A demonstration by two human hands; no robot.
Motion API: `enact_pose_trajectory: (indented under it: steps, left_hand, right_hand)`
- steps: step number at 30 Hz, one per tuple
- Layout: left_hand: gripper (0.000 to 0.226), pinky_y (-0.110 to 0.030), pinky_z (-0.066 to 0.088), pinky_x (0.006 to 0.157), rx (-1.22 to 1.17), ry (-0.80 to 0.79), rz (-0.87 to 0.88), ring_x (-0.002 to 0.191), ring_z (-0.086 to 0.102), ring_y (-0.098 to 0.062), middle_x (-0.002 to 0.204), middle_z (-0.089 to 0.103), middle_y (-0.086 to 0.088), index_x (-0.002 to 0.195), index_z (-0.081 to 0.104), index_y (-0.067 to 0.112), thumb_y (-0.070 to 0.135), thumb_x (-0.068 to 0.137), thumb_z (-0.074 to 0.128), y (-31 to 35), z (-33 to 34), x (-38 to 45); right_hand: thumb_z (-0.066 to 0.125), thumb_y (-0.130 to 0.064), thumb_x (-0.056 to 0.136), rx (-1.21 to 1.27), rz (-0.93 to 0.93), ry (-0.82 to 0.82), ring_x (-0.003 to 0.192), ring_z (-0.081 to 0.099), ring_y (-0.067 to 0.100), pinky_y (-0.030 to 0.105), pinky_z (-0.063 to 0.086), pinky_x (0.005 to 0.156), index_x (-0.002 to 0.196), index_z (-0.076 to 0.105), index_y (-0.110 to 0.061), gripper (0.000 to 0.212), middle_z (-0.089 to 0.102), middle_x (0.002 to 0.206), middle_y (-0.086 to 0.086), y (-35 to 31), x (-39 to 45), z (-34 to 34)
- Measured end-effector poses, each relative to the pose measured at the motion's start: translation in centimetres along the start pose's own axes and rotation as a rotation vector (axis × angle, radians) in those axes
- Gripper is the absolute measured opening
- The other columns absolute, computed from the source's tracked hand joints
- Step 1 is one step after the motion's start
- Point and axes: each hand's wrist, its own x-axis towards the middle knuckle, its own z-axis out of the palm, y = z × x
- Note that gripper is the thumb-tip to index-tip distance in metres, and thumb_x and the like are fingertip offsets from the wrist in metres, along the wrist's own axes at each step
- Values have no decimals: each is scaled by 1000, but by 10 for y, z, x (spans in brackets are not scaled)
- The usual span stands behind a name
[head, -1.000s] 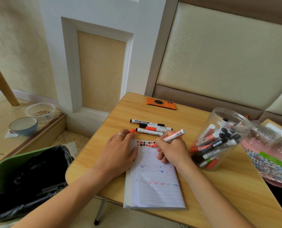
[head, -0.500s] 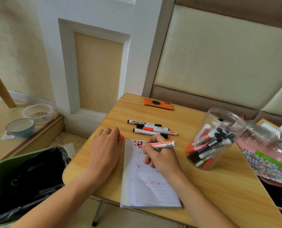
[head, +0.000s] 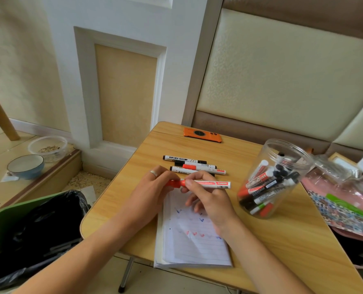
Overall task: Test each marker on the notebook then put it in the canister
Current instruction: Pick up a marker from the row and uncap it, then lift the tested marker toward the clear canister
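Cap now going back on: left hand [head: 153, 188] presses the red cap [head: 173, 183] onto the red marker [head: 206, 184], gripped level by the right hand [head: 206, 195] over the notebook [head: 194, 240] top. Half a second ago the tip was on paper, cap apart in the left fist. Test looks done. Canister [head: 276, 179] at 3 o'clock; untested markers [head: 194, 166] at 12.

A red-capped white marker [head: 206, 184] lies level between both hands' fingertips, over the notebook [head: 194, 240]. Four markers [head: 194, 166] lie just beyond the fingers; the clear canister [head: 270, 179] stands right.
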Motion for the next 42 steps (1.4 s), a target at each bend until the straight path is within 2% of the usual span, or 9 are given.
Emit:
enact_pose_trajectory:
  steps: [6,10,12,17,22,28,31,34,42]
  left_hand:
    - [20,-17,50,84,-32,-38,50,97,56,-4,112,54,11,117,62,21,15,98,60,1,1,-1]
    - [20,-26,53,83,-7,-15,26,96,55,-5,113,53,12,116,61,23,18,97,60,-2,3,-1]
    - [20,-27,54,82,-8,1,9,96,55,-5,113,53,13,116,61,23,18,96,60,-1,2,-1]
    - [17,-17,49,80,-94,9,20,99,58,-3,111,54,13,112,58,22,14,97,58,3,-3,-2]
    - [14,-20,45,74,-119,-2,29,90,54,-10,105,52,11,112,51,22,19,99,55,5,-3,-2]
    - [44,-11,46,74,-145,-104,10,90,60,-4,108,64,20,128,64,35,44,86,73,-3,-4,1]
    - [31,-8,45,75,-189,-40,-68,92,64,4,98,70,26,114,73,33,29,85,79,-3,-7,3]
    - [16,-12,45,69,-192,-10,-90,84,66,-2,87,72,21,102,76,29,25,87,77,-3,-7,5]
    - [8,-19,44,61,-165,11,-59,74,63,-10,79,70,14,96,73,28,25,89,76,-5,-7,3]
  right_hand:
    - [73,-27,95,-71,27,-17,54,52,11,21,36,45,100,70,-17,11,61,66,-2,2,2,0]
    - [58,-55,98,135,116,43,59,58,16,25,39,48,107,73,-17,42,69,84,13,-2,5,-4]
    - [55,-49,101,234,136,114,61,59,19,27,42,47,112,69,-10,43,72,89,16,-1,8,-7]
    - [66,-11,99,269,117,208,52,58,16,23,44,42,102,63,-10,4,61,72,4,6,11,-12]
    - [60,-21,104,69,96,89,51,57,19,26,44,41,95,61,-12,13,69,80,11,7,9,-6]
    - [63,-29,102,-85,69,65,55,58,22,28,43,44,97,56,-14,17,66,78,5,9,5,-1]
    - [63,-32,102,-157,47,44,56,57,21,28,41,43,97,54,-14,19,66,79,6,10,5,2]
    - [62,-33,102,-206,31,35,57,59,20,26,42,43,99,54,-16,19,66,82,7,10,5,5]
    - [63,-34,102,-224,36,26,57,58,19,26,42,44,97,54,-16,20,65,78,6,10,4,6]
